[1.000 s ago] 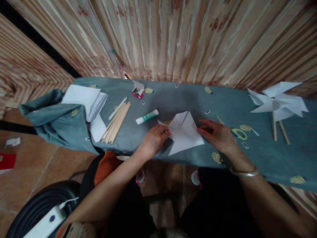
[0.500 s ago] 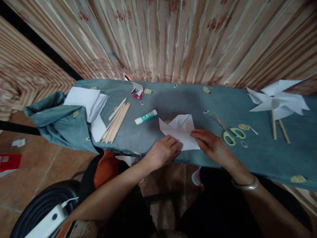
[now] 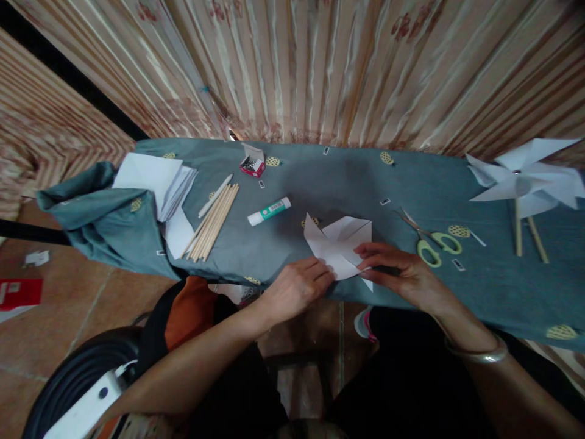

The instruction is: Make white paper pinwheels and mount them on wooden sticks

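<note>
A white sheet of paper (image 3: 340, 244), slit toward its middle and with raised corners, lies at the front edge of the cloth-covered table (image 3: 411, 183). My left hand (image 3: 304, 283) is closed on its near left edge, the fingertips partly hidden. My right hand (image 3: 397, 268) pinches the paper's right side between thumb and fingers, and a small corner pokes out below. Beyond the paper to the left rests a glue stick (image 3: 269, 211). Green-handled scissors (image 3: 429, 241) lie open to the right of the sheet.
At the left are wooden sticks (image 3: 214, 222), a white pencil-like stick (image 3: 216, 196) and a paper stack (image 3: 148, 180). A small red box of metal pins (image 3: 252, 164) stands at the back. White paper pinwheels (image 3: 525, 177) on sticks lie far right. A pleated curtain (image 3: 311, 73) hangs behind.
The paper has turned slightly and shifted right in view, and a corner now sticks out below my right hand. Both hands keep their hold. The view has moved a little.
</note>
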### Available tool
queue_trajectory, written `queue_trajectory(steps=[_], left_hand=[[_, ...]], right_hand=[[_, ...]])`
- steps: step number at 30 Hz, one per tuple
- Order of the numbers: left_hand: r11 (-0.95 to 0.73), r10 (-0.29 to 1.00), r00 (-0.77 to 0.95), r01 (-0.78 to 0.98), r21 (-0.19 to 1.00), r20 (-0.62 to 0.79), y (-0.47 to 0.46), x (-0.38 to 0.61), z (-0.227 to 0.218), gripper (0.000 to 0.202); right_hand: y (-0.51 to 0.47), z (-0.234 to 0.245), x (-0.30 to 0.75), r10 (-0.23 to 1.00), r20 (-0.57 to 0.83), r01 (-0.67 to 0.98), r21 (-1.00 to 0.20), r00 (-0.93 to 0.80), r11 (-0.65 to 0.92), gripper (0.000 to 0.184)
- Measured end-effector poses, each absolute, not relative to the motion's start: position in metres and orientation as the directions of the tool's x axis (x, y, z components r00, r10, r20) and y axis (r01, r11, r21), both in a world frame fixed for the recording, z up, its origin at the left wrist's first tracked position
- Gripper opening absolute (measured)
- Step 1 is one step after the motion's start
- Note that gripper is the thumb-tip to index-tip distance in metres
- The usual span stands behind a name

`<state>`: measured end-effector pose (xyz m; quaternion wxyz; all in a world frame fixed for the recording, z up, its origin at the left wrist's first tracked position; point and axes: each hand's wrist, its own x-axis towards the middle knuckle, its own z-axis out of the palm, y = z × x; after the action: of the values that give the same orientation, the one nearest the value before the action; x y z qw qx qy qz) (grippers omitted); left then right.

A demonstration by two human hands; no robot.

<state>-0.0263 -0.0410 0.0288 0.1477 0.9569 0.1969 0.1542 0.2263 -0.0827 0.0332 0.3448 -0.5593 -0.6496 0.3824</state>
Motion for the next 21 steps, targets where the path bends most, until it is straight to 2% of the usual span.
queue_trajectory(steps=[3, 8, 11, 17, 21], left_hand=[[-0.865, 0.435, 0.868, 0.331, 0.376, 0.237, -0.045, -0.025, 0.027, 0.022], [-0.841, 0.438, 0.866, 0.299, 0.452, 0.242, -0.049, -0.024, 0.026, 0.045], [-0.818, 0.448, 0.864, 0.294, 0.494, 0.229, -0.049, -0.025, 0.028, 0.051], [-0.840, 0.426, 0.878, 0.294, 0.456, 0.219, -0.047, -0.024, 0.026, 0.032], [-0.844, 0.431, 0.879, 0.312, 0.436, 0.206, -0.048, -0.023, 0.026, 0.027]], right_hand=[[-0.081, 0.032, 0.220, 0.991, 0.009, 0.464, -0.883, -0.134, 0.070, 0.019], [-0.077, 0.024, 0.209, 0.993, 0.043, 0.496, -0.863, -0.108, 0.091, 0.015], [-0.075, 0.019, 0.206, 0.994, 0.079, 0.547, -0.830, -0.076, 0.108, 0.012], [-0.074, 0.016, 0.201, 0.990, 0.140, 0.641, -0.757, -0.028, 0.125, 0.012], [-0.074, 0.018, 0.197, 0.983, 0.180, 0.690, -0.707, -0.036, 0.155, 0.014]])
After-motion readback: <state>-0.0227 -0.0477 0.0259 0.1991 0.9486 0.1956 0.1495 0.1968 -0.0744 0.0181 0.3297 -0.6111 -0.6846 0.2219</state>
